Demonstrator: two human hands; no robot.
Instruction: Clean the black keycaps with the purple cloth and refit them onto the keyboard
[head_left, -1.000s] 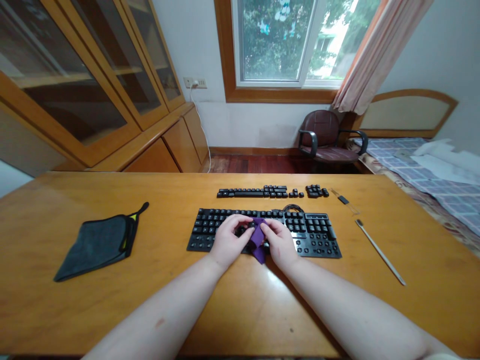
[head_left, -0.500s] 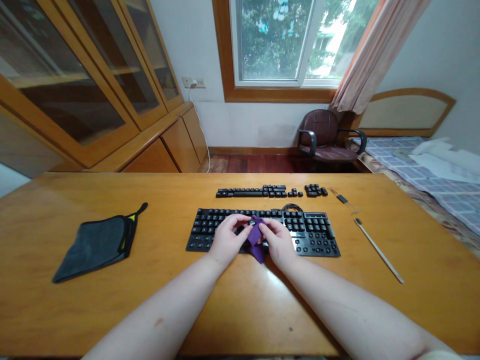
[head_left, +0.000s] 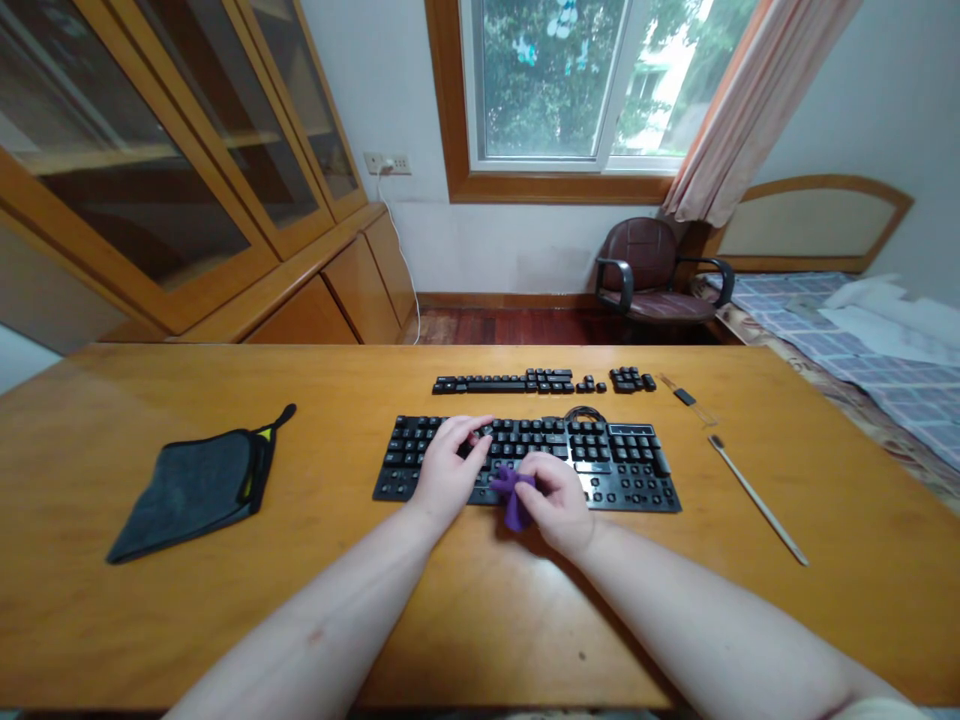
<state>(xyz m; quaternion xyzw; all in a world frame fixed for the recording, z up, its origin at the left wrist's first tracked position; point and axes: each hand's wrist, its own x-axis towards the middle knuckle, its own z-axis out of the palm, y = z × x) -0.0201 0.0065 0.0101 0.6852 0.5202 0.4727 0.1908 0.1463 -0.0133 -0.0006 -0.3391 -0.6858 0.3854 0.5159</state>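
My left hand (head_left: 448,468) is over the left half of the black keyboard (head_left: 517,440), thumb and forefinger pinched around a small black keycap (head_left: 486,432). My right hand (head_left: 556,497) grips a bunched purple cloth (head_left: 516,498) near the keyboard's front edge, and part of the cloth hangs below the fingers. Keycaps sit on the upper rows of the keyboard, while bare switches show in the lower rows and the number pad. Behind it lie loose black keycaps (head_left: 495,384) lined up in groups, with a coiled cable (head_left: 585,414) between.
At the left lies a folded dark grey cloth (head_left: 191,485) with a loop. To the right are a wire keycap puller (head_left: 684,397) and a thin white-handled brush (head_left: 761,505). The wooden table (head_left: 315,640) bears everything; a chair (head_left: 649,270) stands beyond it.
My hands have moved apart. The right hand has drawn the purple cloth down and away from the left fingers, while the left has shifted slightly left.
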